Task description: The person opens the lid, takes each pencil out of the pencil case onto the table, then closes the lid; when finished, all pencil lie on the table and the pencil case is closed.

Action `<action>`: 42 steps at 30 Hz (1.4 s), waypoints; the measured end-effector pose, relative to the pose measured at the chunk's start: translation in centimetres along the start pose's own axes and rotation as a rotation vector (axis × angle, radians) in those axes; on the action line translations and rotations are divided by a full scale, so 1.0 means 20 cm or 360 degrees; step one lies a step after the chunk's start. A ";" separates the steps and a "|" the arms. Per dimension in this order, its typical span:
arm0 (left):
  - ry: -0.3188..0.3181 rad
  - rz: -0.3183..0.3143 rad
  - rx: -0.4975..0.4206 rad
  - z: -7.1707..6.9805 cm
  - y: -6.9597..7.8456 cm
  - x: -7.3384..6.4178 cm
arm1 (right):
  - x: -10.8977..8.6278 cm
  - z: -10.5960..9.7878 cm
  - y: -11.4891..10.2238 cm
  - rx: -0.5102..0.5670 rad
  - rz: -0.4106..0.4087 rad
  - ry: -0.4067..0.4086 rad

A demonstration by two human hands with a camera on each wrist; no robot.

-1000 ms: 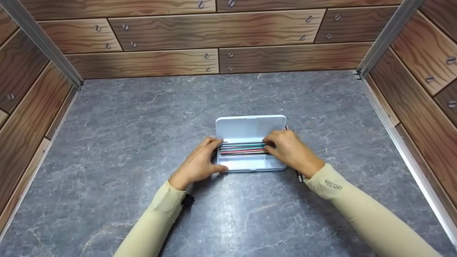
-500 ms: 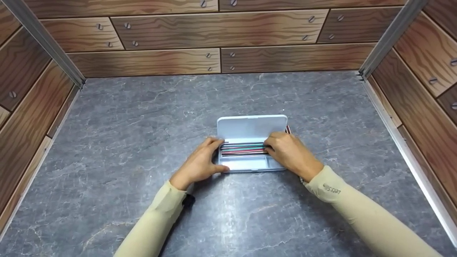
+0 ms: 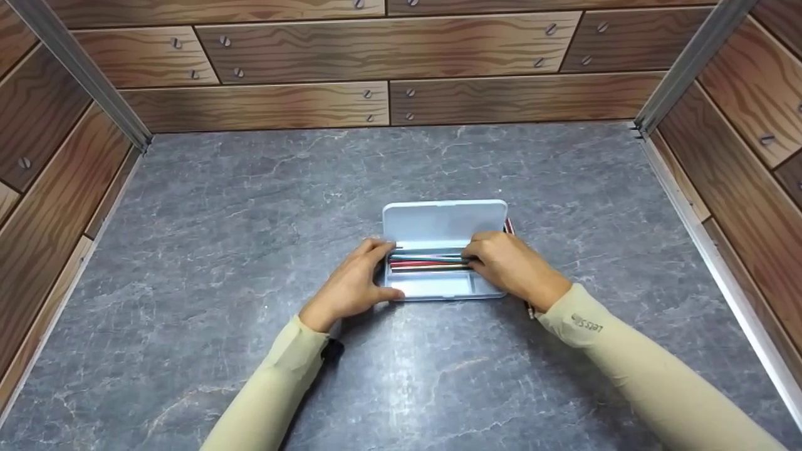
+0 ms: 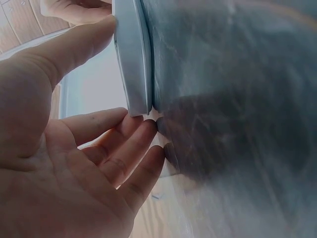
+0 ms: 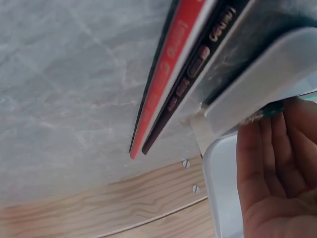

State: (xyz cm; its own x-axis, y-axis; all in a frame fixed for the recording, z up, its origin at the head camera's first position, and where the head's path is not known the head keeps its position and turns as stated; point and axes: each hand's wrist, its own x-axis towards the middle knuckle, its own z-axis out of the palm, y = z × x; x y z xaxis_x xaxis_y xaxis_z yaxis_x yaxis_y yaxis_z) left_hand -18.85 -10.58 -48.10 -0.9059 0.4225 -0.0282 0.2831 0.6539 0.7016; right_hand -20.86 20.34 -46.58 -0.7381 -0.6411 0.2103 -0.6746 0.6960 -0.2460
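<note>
A pale blue pencil case (image 3: 432, 288) lies on the table with its lid (image 3: 432, 220) raised at the back. Several coloured pencils (image 3: 429, 264), teal, red and dark among them, lie side by side in its long rear compartment. My left hand (image 3: 348, 282) holds the case's left end, thumb at the front edge and fingers toward the hinge. In the left wrist view the thumb presses the case's side wall (image 4: 132, 59). My right hand (image 3: 510, 266) reaches over the right end, fingertips pinching pencils; a teal end (image 5: 272, 109) shows at them in the right wrist view. The palm hides the pencils' right ends.
Just right of the case, a red pencil (image 5: 168, 64) and a black pencil (image 5: 190, 72) lie on the grey marbled table (image 3: 250, 188), partly under my right hand. Wood-patterned walls (image 3: 388, 50) enclose the back and sides.
The pencils in the case have shifted: teal ones now bunch toward the back, red ones nearer the front. Right fingers moved slightly; the left hand keeps its place on the case.
</note>
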 end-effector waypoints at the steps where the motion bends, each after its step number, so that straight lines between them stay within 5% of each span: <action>1: 0.0002 0.0004 0.0000 0.00 0.00 0.00 | 0.00 0.00 0.00 0.0021 0.0013 0.0003; 25: 0.0003 -0.0002 0.0002 0.00 0.01 0.00 | -0.03 0.00 0.04 0.0323 0.0175 0.0090; 35: 0.0003 0.0002 -0.0005 0.00 0.00 0.00 | -0.07 -0.06 0.07 0.0533 0.0362 0.0126; 42: 0.0001 -0.0003 -0.0002 0.00 0.00 0.00 | -0.15 -0.15 0.12 0.0635 0.0611 0.0305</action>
State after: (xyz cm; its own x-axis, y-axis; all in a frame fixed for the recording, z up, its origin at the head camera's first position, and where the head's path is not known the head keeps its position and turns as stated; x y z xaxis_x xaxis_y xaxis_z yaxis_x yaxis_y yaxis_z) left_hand -18.80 -10.58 -47.98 -0.9065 0.4212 -0.0290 0.2812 0.6537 0.7025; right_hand -20.22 24.91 -44.99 -0.9427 -0.2713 0.1943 -0.3297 0.6675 -0.6677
